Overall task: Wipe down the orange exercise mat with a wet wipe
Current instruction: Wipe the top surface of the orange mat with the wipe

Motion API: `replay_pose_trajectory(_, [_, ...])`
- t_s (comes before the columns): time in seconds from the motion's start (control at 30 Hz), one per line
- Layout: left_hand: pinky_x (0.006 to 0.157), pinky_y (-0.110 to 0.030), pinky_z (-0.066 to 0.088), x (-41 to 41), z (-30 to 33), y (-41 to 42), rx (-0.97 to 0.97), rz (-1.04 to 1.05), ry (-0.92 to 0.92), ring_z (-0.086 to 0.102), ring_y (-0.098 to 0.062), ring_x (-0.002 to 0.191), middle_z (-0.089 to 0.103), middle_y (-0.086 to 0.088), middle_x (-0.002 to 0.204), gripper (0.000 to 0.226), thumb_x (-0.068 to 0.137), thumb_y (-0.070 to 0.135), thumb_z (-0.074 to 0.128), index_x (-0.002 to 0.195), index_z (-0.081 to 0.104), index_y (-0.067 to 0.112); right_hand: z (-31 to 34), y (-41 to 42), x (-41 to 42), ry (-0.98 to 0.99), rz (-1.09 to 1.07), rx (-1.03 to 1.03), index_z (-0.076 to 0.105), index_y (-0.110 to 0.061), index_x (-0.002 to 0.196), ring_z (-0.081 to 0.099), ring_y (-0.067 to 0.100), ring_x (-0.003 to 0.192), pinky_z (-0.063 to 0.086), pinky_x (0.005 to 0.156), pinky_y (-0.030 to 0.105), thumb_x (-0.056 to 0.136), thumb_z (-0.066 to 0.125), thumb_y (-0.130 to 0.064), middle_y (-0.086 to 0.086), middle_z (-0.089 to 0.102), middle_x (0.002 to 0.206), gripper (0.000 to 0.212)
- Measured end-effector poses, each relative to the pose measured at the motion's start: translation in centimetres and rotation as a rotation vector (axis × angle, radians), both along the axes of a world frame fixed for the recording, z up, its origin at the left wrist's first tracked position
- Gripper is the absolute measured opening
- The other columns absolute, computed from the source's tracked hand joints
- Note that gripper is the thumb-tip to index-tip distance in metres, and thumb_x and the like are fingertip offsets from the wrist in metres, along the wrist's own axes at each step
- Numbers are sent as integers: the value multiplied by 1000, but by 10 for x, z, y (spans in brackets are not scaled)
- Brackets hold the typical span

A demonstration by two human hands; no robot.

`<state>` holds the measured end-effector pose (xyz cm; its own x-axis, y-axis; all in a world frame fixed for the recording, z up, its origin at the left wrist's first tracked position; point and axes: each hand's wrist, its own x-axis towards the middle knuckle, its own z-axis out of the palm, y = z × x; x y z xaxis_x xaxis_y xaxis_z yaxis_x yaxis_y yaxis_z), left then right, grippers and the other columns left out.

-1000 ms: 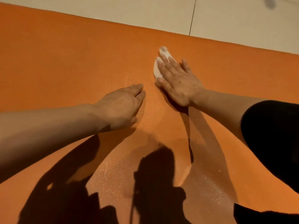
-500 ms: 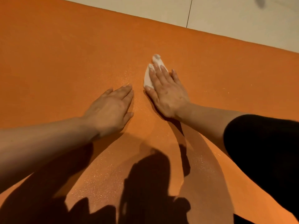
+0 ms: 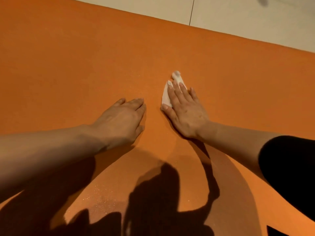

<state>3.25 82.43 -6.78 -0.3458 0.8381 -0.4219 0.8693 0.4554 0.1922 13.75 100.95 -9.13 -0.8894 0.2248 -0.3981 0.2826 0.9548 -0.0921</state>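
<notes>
The orange exercise mat [image 3: 71,65] fills nearly the whole view. My right hand [image 3: 185,109] lies flat on it with straight fingers, pressing a white wet wipe [image 3: 166,97] against the mat; the wipe shows past the fingertips and beside the thumb, the rest of it is hidden under the palm. My left hand [image 3: 121,120] rests palm-down on the mat just to the left, fingers straight and together, holding nothing. A narrow gap of mat separates the two hands.
Pale tiled floor [image 3: 238,16] with a dark joint line lies beyond the mat's far edge. Shadows of my arms and head fall across the near part of the mat. A black sleeve [image 3: 289,171] covers my right upper arm.
My right hand slid the wipe back toward me, away from the mat's far edge. My left hand stayed flat on the mat, shifting only slightly.
</notes>
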Motion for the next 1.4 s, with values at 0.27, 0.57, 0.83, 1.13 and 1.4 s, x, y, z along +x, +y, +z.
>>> replay_pose_trajectory(0.27, [119, -34, 4, 15, 6, -15, -25, -25, -16, 9, -15, 148, 6, -5, 162, 66, 100, 42, 36, 154, 11, 13, 5, -25, -9, -27, 178, -90, -12, -20, 154, -18, 12, 147, -15, 118, 40, 100, 4, -54, -1, -19, 161, 66])
replay_pose_trajectory(0.57, [120, -34, 3, 28, 10, -41, -84, -71, -15, 6, -14, 148, 3, -2, 162, 68, 100, 46, 34, 154, 8, 14, 28, -73, 57, -111, 114, -217, -14, -19, 154, -26, 14, 144, -17, 118, 36, 91, -5, -63, 0, -24, 159, 77])
replay_pose_trajectory(0.83, [119, -32, 0, 48, 15, -53, -86, -51, -24, 4, -14, 149, 1, -4, 162, 62, 102, 40, 28, 155, 8, 13, 22, -49, 53, -99, 125, -154, -11, -20, 154, -20, 11, 146, -15, 119, 38, 98, 4, -56, -2, -19, 161, 68])
replay_pose_trajectory(1.13, [116, -29, -6, 72, 24, -86, -76, -65, -58, 0, -14, 149, -3, -2, 162, 64, 101, 44, 20, 155, 1, 15, 47, -111, 82, -127, 224, -307, -9, -20, 155, -20, 11, 146, -17, 118, 35, 94, -3, -62, -1, -17, 161, 74])
replay_pose_trajectory(1.4, [113, -26, -5, 87, 34, -117, -10, -42, -88, 8, -9, 148, 5, 2, 162, 73, 90, 52, 12, 154, 13, 18, 55, -97, 126, -110, 110, -255, -11, -23, 154, -22, 10, 146, -17, 118, 32, 88, -4, -64, -2, -20, 160, 79])
